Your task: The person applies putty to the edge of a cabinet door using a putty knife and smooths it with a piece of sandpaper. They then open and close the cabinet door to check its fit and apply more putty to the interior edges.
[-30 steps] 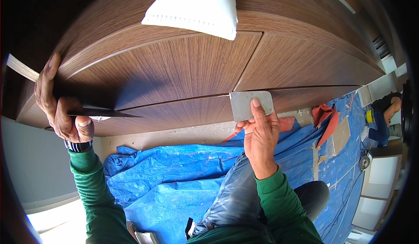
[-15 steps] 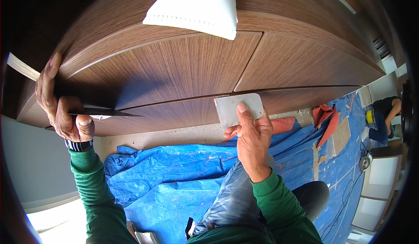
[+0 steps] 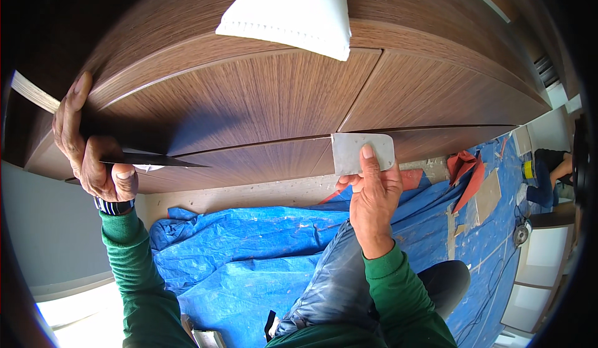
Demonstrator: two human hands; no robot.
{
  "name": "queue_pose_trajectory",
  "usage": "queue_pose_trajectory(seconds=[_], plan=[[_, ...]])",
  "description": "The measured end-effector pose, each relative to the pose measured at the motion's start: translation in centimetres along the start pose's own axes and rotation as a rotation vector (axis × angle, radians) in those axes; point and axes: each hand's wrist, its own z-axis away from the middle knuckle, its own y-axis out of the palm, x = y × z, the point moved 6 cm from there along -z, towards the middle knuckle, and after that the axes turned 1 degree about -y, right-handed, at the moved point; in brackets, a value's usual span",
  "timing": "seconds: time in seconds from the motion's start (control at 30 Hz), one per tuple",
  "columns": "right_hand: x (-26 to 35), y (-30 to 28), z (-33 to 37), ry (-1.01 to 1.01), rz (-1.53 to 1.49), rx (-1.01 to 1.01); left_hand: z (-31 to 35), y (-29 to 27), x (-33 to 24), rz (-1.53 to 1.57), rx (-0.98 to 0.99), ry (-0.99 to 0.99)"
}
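Right grip (image 3: pixel 374 192) pinches pale scraper (image 3: pixel 361 152) | flat, rounded corners | on wood panel (image 3: pixel 249 99)

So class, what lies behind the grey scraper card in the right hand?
The grey scraper card is pressed flat by the right hand against the brown wood-grain panel, over a seam. The patch of panel directly behind it is covered.

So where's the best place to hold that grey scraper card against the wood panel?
Grip the grey scraper card by its lower edge, coming from below as the right hand does: it lies flat on the wood panel, so only that near edge offers fingers purchase, with the index finger pressing its face.
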Motion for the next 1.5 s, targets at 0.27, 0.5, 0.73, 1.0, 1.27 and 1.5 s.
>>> queue_pose_trajectory(seconds=[0.27,0.5,0.73,1.0,1.27,1.5], plan=[[-0.7,2.7,1.4,-0.020,0.053,0.110,0.2,0.1,0.4,0.014,-0.007,0.022],[-0.6,0.1,1.1,-0.016,0.014,0.009,0.2,0.0,0.3,0.014,-0.019,0.009],[-1.0,0.0,0.5,-0.043,0.038,0.079,0.0,0.1,0.1,0.025,-0.019,0.001],[-3.0,-0.5,0.2,-0.030,0.058,0.173,0.0,0.2,0.2,0.027,-0.017,0.005],[-3.0,0.5,0.7,-0.012,0.067,0.265,0.1,0.1,0.3,0.021,-0.012,0.006],[-3.0,-0.5,0.1,-0.017,0.063,0.207,0.0,0.0,0.1,0.024,-0.022,-0.007]])
